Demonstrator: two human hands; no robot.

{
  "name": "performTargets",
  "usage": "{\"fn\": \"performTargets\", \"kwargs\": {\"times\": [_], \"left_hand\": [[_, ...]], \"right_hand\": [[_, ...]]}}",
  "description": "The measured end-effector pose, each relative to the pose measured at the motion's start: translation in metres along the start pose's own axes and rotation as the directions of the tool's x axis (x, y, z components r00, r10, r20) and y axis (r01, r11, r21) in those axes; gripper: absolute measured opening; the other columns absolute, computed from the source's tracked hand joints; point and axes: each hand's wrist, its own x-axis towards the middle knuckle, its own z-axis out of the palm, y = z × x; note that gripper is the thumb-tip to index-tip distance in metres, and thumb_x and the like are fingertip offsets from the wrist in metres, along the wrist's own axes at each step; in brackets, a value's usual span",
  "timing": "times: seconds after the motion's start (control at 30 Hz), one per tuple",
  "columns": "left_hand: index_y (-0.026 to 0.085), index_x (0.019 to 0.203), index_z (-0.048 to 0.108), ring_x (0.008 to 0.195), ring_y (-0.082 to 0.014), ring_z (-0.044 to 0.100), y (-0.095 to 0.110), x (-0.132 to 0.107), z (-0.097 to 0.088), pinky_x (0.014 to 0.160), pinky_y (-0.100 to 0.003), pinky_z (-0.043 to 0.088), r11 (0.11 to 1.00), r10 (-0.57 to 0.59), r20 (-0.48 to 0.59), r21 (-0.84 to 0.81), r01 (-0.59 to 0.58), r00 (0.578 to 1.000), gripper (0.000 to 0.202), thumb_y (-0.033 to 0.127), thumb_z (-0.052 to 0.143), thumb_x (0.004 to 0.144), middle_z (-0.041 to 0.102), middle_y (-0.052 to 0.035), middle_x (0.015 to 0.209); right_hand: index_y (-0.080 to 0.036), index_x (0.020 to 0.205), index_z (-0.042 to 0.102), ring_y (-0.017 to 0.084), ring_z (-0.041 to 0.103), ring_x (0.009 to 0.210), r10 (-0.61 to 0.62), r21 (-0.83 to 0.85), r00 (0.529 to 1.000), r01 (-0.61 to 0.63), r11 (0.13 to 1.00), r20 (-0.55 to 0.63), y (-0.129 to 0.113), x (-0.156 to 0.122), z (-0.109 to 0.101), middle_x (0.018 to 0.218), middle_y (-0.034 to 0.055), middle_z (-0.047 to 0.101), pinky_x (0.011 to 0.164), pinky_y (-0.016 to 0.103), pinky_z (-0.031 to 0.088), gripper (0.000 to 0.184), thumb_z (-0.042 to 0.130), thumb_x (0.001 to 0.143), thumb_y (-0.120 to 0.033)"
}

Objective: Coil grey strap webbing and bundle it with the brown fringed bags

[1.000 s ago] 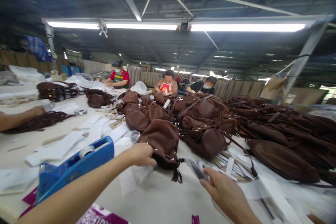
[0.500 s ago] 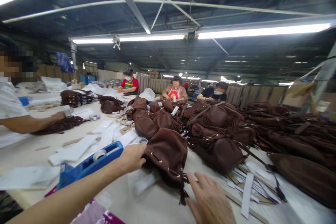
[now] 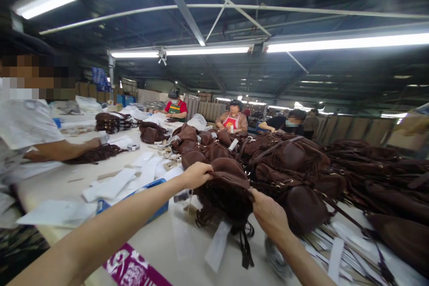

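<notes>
Between my two hands hangs a dark brown bag (image 3: 231,172) with fringe and tassels, lifted a little off the table. My left hand (image 3: 197,174) pinches its edge on the left side. On the right side, my right hand (image 3: 268,208) grips the opposite edge. The bag's dark inside faces me, and black tassels (image 3: 246,250) dangle below it. Just under the bag lies a white strip (image 3: 217,243). My left forearm partly covers a blue tape dispenser (image 3: 157,214).
A pile of brown bags (image 3: 288,156) fills the table's far middle and right. White paper strips (image 3: 114,183) lie at left, others (image 3: 336,257) at right. A clear tape roll (image 3: 278,257) sits by my right forearm. A co-worker's arm (image 3: 73,149) reaches in from the left; others work across the table.
My right hand, apart from the bag and spread before, now grips its right edge. The bag has been raised and tipped so its inside faces me. The view has shifted left.
</notes>
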Motion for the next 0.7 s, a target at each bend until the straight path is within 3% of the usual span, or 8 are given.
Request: {"fn": "performTargets", "kwargs": {"times": [0.17, 0.37, 0.47, 0.57, 0.7], "left_hand": [[0.017, 0.097, 0.069, 0.075, -0.0154, 0.062, 0.019, 0.010, -0.010, 0.066, -0.020, 0.044, 0.995, 0.038, -0.017, -0.090, -0.039, 0.999, 0.021, 0.023, 0.059, 0.079, 0.069, 0.0002, 0.081], [0.017, 0.097, 0.069, 0.087, -0.0178, 0.061, 0.023, -0.005, -0.002, 0.077, -0.022, 0.044, 0.987, 0.102, -0.038, -0.124, -0.106, 0.994, 0.026, 0.012, 0.054, 0.076, 0.070, -0.0020, 0.092], [0.016, 0.100, 0.068, 0.090, -0.0188, 0.061, 0.019, -0.006, -0.003, 0.081, -0.024, 0.043, 0.987, 0.095, -0.075, -0.126, -0.104, 0.993, 0.028, 0.011, 0.051, 0.077, 0.070, -0.0034, 0.095], [0.016, 0.098, 0.068, 0.087, -0.0182, 0.062, 0.018, -0.002, -0.008, 0.078, -0.024, 0.044, 0.988, 0.076, -0.080, -0.127, -0.086, 0.994, 0.026, 0.013, 0.052, 0.078, 0.070, -0.0027, 0.090], [0.016, 0.094, 0.070, 0.085, -0.0175, 0.062, 0.024, 0.009, -0.020, 0.077, -0.023, 0.044, 0.989, 0.066, -0.073, -0.131, -0.075, 0.995, 0.023, 0.016, 0.053, 0.079, 0.071, -0.0025, 0.090]], "right_hand": [[-0.027, 0.117, 0.058, 0.021, 0.069, 0.084, 0.029, 0.007, 0.998, -0.029, 1.000, -0.052, 0.019, 0.014, -0.015, 0.096, 0.0062, 0.074, 0.061, 0.027, 0.038, 0.033, 0.033, 0.097, -0.020], [-0.031, 0.117, 0.059, 0.016, 0.068, 0.086, -0.027, -0.022, 0.997, 0.025, 0.999, -0.068, 0.024, 0.008, -0.009, 0.103, -0.0005, 0.072, 0.063, 0.024, 0.039, 0.030, 0.037, 0.098, -0.023], [-0.028, 0.119, 0.058, 0.018, 0.065, 0.092, -0.055, -0.074, 0.991, 0.046, 0.996, -0.122, 0.019, 0.006, -0.013, 0.106, 0.0019, 0.069, 0.069, 0.025, 0.039, 0.028, 0.041, 0.097, -0.025], [-0.023, 0.109, 0.063, 0.023, 0.061, 0.096, -0.077, -0.146, 0.982, 0.052, 0.988, -0.173, 0.014, 0.006, -0.019, 0.105, 0.0068, 0.067, 0.073, 0.029, 0.038, 0.022, 0.047, 0.095, -0.025], [-0.022, 0.098, 0.066, 0.024, 0.060, 0.092, -0.098, -0.203, 0.978, 0.059, 0.977, -0.187, 0.013, 0.005, -0.024, 0.093, 0.0071, 0.067, 0.071, 0.031, 0.038, 0.020, 0.046, 0.095, -0.024]]}}
